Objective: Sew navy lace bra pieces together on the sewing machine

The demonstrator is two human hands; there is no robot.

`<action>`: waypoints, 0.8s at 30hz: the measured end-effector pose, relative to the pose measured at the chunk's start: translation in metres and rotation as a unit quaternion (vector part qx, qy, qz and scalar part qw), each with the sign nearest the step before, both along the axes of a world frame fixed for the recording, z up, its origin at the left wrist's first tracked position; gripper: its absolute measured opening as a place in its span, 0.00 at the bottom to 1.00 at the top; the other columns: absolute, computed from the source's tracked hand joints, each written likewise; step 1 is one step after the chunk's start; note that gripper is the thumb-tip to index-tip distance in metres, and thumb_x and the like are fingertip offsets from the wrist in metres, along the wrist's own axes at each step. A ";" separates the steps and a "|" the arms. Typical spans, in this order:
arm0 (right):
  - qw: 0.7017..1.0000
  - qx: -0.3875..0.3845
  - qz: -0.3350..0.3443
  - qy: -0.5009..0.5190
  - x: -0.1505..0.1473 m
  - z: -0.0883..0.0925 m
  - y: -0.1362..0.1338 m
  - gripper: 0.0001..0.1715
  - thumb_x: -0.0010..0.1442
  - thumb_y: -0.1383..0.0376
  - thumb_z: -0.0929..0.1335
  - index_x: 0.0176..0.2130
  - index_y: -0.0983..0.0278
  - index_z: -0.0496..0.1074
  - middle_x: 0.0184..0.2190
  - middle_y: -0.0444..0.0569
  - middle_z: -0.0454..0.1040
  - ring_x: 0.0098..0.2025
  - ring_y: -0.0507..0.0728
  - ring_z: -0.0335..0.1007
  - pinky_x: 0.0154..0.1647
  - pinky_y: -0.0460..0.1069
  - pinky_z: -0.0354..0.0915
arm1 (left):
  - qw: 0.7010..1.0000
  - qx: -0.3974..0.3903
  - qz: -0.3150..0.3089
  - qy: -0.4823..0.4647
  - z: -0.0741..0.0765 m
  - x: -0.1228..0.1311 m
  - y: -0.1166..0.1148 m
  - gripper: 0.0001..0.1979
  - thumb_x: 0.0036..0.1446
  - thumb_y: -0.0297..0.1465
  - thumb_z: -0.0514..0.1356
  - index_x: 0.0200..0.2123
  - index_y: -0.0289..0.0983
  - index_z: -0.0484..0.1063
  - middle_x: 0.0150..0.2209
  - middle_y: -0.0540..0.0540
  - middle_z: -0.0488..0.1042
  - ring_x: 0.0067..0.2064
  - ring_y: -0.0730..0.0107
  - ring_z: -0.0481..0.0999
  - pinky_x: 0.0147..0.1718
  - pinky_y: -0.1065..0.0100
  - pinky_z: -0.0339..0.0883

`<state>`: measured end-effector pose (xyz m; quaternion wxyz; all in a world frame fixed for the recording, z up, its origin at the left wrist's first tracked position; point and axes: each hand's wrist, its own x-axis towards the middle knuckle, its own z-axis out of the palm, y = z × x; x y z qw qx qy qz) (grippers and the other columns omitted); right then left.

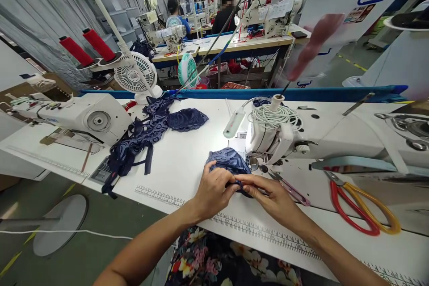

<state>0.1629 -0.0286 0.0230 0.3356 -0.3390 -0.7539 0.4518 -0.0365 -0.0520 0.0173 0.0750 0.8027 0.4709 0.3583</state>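
Note:
A navy lace garment piece (229, 160), bunched and rounded, lies on the white sewing table (161, 161) just in front of the sewing machine head (270, 136). My left hand (216, 187) pinches its near edge between thumb and fingers. Close beside it, fingertips nearly meeting, my right hand (268, 192) grips the same edge from the other side. Part of the fabric is hidden under my fingers. Thread snips (291, 190) with a pinkish handle lie just beyond my right hand.
Large scissors (362, 205) with red and orange handles rest at right. More navy lace pieces (144, 136) with straps are heaped at left, by a second sewing machine (80, 118). A ruler strip (254, 228) runs along the front edge. A white fan (136, 73) stands behind. People sit at machines farther back.

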 end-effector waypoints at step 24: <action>0.975 -0.215 -0.030 0.042 0.004 0.012 -0.003 0.13 0.59 0.55 0.69 0.29 0.62 0.71 0.27 0.44 0.66 0.30 0.53 0.60 0.31 0.48 0.58 | 0.893 -0.381 -0.035 -0.237 0.034 0.005 -0.002 0.05 0.55 0.30 0.61 0.29 0.36 0.72 0.28 0.50 0.71 0.31 0.72 0.68 0.30 0.71 0.60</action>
